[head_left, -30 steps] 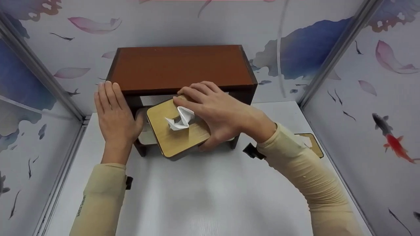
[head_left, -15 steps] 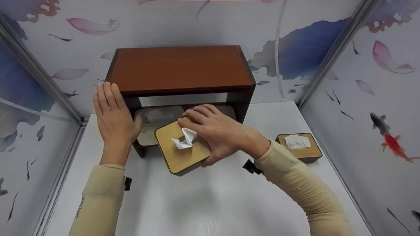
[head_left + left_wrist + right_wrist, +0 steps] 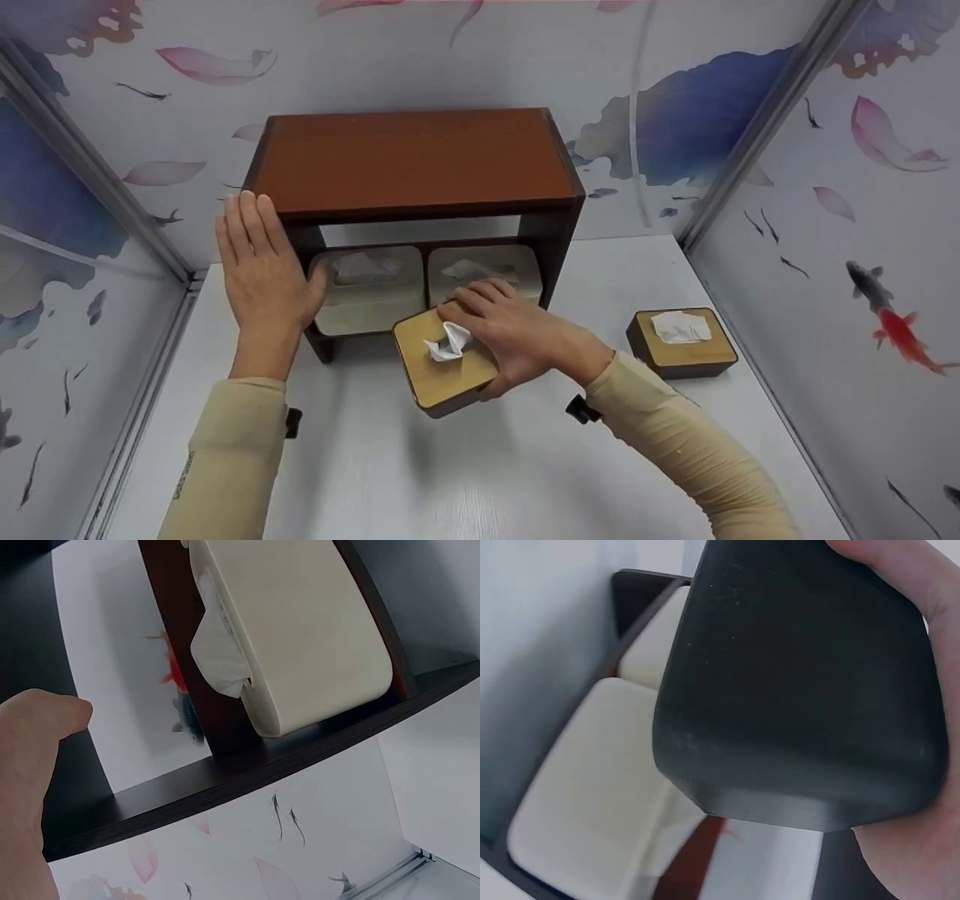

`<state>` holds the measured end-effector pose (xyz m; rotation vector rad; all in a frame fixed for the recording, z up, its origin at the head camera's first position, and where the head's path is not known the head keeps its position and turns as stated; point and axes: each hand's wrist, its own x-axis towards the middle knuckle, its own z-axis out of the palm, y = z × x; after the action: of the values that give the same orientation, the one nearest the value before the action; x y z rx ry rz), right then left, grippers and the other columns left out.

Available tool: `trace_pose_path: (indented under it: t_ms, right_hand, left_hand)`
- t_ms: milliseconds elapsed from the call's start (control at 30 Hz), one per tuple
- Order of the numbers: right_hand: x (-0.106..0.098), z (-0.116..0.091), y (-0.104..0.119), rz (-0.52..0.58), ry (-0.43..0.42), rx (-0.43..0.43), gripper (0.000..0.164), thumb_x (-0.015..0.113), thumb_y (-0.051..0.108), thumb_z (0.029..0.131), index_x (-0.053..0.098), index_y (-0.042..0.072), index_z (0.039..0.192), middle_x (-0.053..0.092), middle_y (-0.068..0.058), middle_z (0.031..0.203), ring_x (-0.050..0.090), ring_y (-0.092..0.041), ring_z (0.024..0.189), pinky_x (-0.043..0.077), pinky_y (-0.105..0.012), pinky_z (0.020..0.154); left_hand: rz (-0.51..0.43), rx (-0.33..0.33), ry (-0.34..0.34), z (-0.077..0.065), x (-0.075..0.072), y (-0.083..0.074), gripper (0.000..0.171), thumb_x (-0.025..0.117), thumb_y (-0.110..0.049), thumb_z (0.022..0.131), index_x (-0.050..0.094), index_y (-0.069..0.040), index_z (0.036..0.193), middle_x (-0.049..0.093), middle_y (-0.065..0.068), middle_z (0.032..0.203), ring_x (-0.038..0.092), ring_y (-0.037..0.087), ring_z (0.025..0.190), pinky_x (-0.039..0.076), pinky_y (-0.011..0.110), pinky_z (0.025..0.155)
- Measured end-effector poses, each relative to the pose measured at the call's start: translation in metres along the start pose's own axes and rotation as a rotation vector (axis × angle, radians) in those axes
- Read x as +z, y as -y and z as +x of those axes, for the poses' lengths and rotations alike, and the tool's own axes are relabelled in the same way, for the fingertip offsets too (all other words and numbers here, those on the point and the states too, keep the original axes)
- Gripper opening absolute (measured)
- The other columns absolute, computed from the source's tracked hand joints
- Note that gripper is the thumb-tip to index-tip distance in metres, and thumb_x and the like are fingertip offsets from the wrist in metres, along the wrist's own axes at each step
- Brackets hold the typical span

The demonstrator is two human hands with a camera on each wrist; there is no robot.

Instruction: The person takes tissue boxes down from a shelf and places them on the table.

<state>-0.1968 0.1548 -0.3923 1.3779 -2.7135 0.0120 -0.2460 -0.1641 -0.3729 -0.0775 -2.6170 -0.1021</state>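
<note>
- Right hand (image 3: 521, 334) grasps the wood-topped tissue box (image 3: 442, 382), aloft over the desk (image 3: 360, 465), in front of the shelf (image 3: 412, 161).
- Left hand (image 3: 262, 281), fingers straight, lies against the shelf's side; probably bracing.
- Advisable: firm side grip, box level, corners clear of the cream boxes (image 3: 367, 311).

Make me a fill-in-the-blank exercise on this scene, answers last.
The ____ hand grips a wood-topped tissue box.
The cabinet holds ____ cream tissue boxes.
The gripped box's tissue is coloured ____.
In the head view, the other wood-topped box stands to the ____ of the cabinet.
Answers: right; two; white; right.
</note>
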Motion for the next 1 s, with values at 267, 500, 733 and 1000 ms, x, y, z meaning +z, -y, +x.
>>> trace_pose_path:
  t_ms: [267,500,733,1000]
  right_hand:
    - [0.025,-0.014,-0.004,0.025,0.049,0.045,0.115,0.077,0.072,0.057,0.033,0.018,0.148,0.042,-0.009,0.146,0.038,-0.029,0.135,0.031,-0.051,0.114]
    - [0.051,-0.028,-0.009,0.02,0.084,0.077,0.115,0.074,0.075,0.059,0.032,0.018,0.149,0.042,-0.008,0.146,0.037,-0.028,0.137,0.031,-0.049,0.114]
    - [0.072,-0.043,-0.02,0.067,0.079,0.115,0.114,0.076,0.074,0.057,0.034,0.018,0.148,0.043,-0.009,0.145,0.039,-0.029,0.135,0.033,-0.052,0.112]
    - [0.091,-0.064,-0.036,0.092,0.086,0.146,0.116,0.079,0.07,0.057,0.035,0.013,0.149,0.042,-0.014,0.146,0.037,-0.032,0.137,0.031,-0.054,0.113]
  left_hand:
    - [0.009,0.003,0.016,0.0,0.0,0.0,0.103,0.058,-0.05,0.091,-0.006,0.0,0.153,-0.001,0.023,0.161,-0.003,0.038,0.151,0.001,0.049,0.125]
    - [0.004,0.002,0.032,0.001,0.0,0.001,0.102,0.057,-0.049,0.092,-0.008,-0.001,0.154,-0.004,0.022,0.161,-0.006,0.037,0.151,0.0,0.049,0.125]
    - [0.019,0.004,0.024,0.001,0.0,0.002,0.102,0.057,-0.05,0.092,-0.007,0.0,0.153,-0.003,0.023,0.16,-0.004,0.038,0.151,0.001,0.049,0.124]
    - [0.015,0.007,0.006,0.002,0.001,0.0,0.102,0.058,-0.05,0.091,-0.004,0.001,0.153,0.0,0.024,0.16,-0.002,0.039,0.151,0.002,0.049,0.124]
